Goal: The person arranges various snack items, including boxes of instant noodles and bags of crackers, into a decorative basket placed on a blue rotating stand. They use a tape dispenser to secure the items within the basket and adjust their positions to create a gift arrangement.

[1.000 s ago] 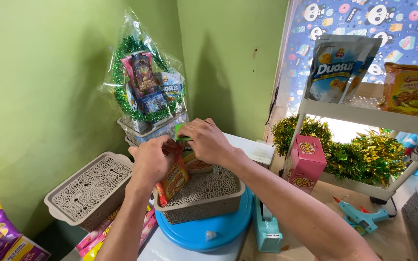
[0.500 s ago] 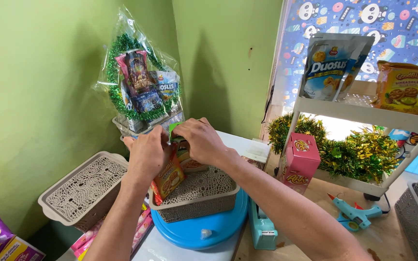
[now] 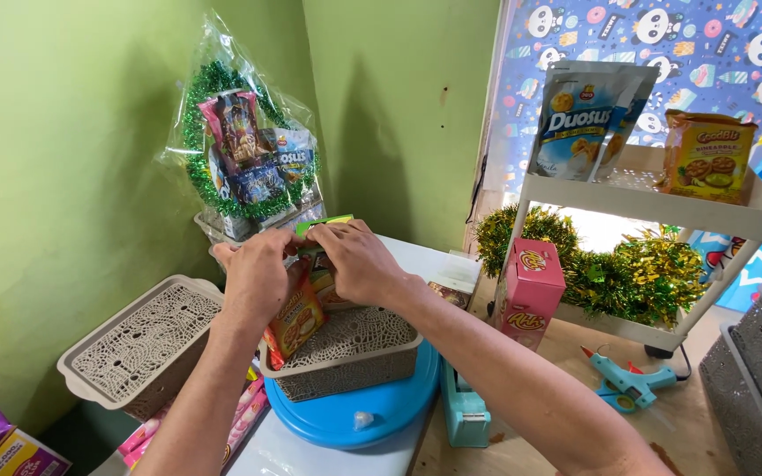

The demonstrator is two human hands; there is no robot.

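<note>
Two hands grasping | left hand point(image 3: 257, 275), right hand point(image 3: 356, 262) fingers clenched on upright orange snack packet point(image 3: 297, 319) | packet directly beneath fingers, long axis vertical, in grey lattice plastic basket point(image 3: 354, 353)

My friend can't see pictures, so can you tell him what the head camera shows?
Two bare hands, left hand and right hand, press snack packets together on top of an upturned grey basket that sits on a blue round lid. A second basket lies to the left by a green wall, a wrapped gift basket stands behind, and a shelf with snacks and tinsel is on the right.
</note>
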